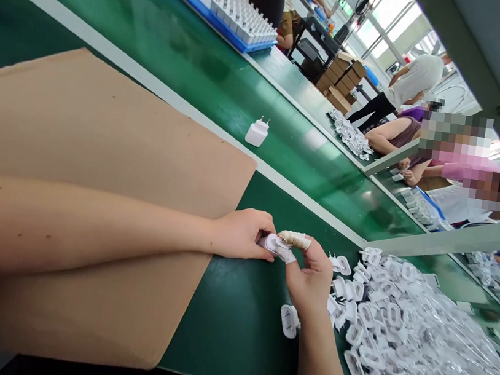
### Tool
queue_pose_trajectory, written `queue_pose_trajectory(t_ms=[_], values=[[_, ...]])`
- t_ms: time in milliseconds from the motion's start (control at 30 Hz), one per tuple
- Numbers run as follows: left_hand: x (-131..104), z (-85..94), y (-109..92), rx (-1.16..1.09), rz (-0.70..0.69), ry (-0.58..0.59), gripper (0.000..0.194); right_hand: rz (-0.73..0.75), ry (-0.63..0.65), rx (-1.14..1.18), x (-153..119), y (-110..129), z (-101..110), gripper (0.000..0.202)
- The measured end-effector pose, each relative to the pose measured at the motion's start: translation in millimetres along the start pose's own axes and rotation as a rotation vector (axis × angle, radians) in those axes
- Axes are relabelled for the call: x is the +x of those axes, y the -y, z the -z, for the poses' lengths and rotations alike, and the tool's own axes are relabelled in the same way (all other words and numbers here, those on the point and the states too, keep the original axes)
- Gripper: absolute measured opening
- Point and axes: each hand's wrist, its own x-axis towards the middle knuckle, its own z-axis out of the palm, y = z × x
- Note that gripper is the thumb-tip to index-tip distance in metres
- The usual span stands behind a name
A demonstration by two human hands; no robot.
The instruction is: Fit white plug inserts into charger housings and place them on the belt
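Note:
My left hand is closed around one end of a small white charger part. From the other side, the thumb and index finger of my right hand pinch the same piece; both fingertips wear pale finger covers. The fingers partly hide this part, so its full shape does not show. Close to my right wrist, a white oval plug piece lies on the green table. Beyond my right hand are several more loose plug pieces, at the edge of a large heap.
Brown cardboard lies under my left arm. A clear plastic bag with many white plug pieces spreads at right. One white charger stands on the green conveyor belt. Opposite, a blue tray holds rows of chargers; several people work beyond.

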Motion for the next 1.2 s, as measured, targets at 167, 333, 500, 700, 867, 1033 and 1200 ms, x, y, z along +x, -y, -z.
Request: queue_pose_trajectory(t_ms=[167,333,500,700,867,1033,1200], values=[[1,1.6,-2,0.003,-0.008,0.005,0.028,0.062,0.004,-0.058,1,2,3,0.029],[0,2.5,-4,0.037,-0.012,0.002,0.026,0.07,0.044,-0.158,4,10,6,0.031],[-2,1.8,-5,0.049,-0.003,0.003,0.025,0.017,-0.004,-0.254,0,20,-2,0.027],[-3,-0.8,-5,0.081,-0.007,-0.014,0.024,-0.012,-0.029,-0.274,-5,20,-8,0.024],[-8,-0.6,-10,0.1,-0.02,0.023,0.038,0.003,-0.071,-0.175,-6,7,-9,0.019],[-8,3.2,-10,0.161,-0.072,0.136,0.035,-0.039,-0.163,-0.126,-13,6,-18,0.021],[54,23.0,7,0.289,-0.089,-0.028,0.033,-0.035,-0.377,-0.206,-21,10,-19,0.042]])
